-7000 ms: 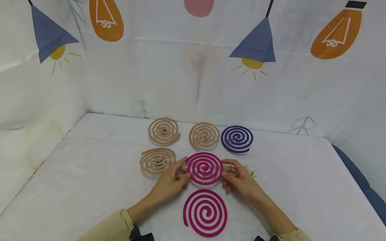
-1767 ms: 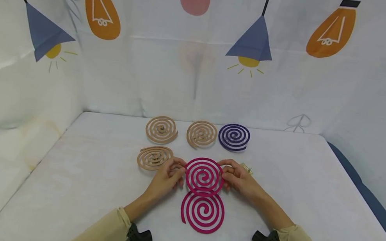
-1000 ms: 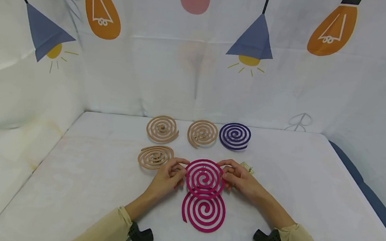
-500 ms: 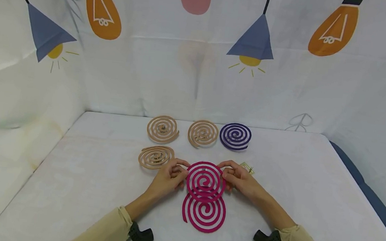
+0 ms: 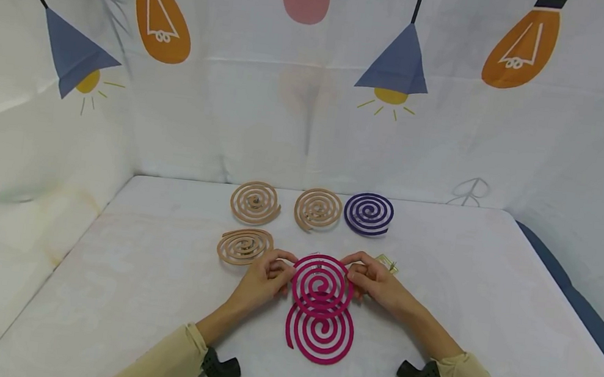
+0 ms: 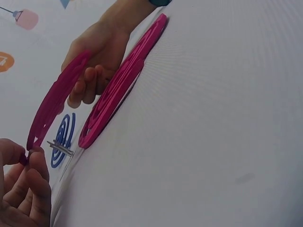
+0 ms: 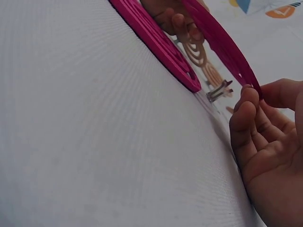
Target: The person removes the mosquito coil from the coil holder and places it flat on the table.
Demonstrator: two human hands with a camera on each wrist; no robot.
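A pink mosquito coil (image 5: 321, 286) is pinched at its left edge by my left hand (image 5: 266, 278) and at its right edge by my right hand (image 5: 382, 283). Both wrist views show this coil (image 6: 54, 101) raised off the table and slanted, thumb and fingertips at its rim. A second pink coil (image 5: 324, 330) lies flat on the table, nearer me, partly covered by the held one in the head view. Just behind the held coil stands a small metal coil stand (image 7: 220, 90), mostly hidden from above.
Tan coils (image 5: 255, 203) sit at the back and left, one tan coil (image 5: 245, 246) close to my left hand. A dark blue coil (image 5: 368, 214) is at back right. Beside my right hand lies a small gold-coloured metal stand (image 5: 387, 263). A printed white cloth (image 5: 221, 112) hangs behind.
The held pink coil has come toward me, away from the metal stand, and now overlaps the flat coil in the head view. In the last half second it has barely moved.
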